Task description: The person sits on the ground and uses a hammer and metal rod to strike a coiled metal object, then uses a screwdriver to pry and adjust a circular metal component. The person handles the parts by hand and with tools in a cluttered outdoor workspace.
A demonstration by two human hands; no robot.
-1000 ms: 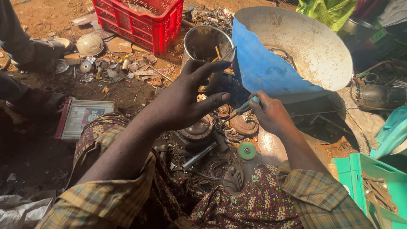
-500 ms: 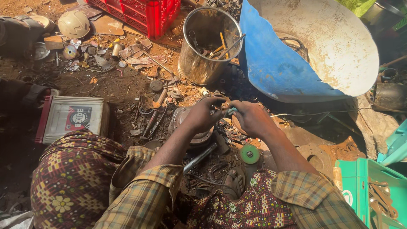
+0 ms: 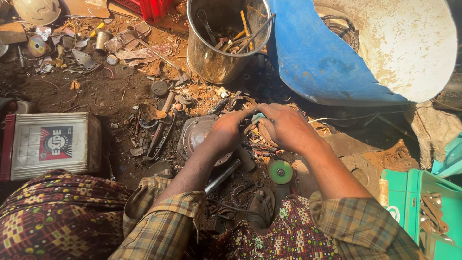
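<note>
left hand [image 3: 226, 131]: grip curled shut over a small teal-tipped part [image 3: 257, 117], fingers on its left side; most of the part hidden.
right hand [image 3: 288, 126]: grip closed on the same part from the right, knuckles up, fingertips touching the left hand's.
small part: pinched between both grips; only a bit of teal and a tan edge show, shape unclear.
round metal cover [image 3: 198, 136]: dull grey domed disc, directly under the left grip, partly hidden by the wrist.
green disc [image 3: 280, 172]: flat, round, metal hub at centre; just below the right grip.
steel rod [image 3: 222, 176]: shiny cylinder, below the left forearm, lower end hidden.
metal bucket [image 3: 222, 47]: dented, shiny, holds rods and tools; above the grips, top cut off.
blue drum half [image 3: 327, 62]: curved blue shell, whitish crusted inside; up and right of the grips.
battery case [image 3: 48, 144]: white boxy plastic, red edge; well left of the left grip.
ground [image 3: 96, 94]: brown dirt strewn with rusty scrap; small bits hard to make out.
</note>
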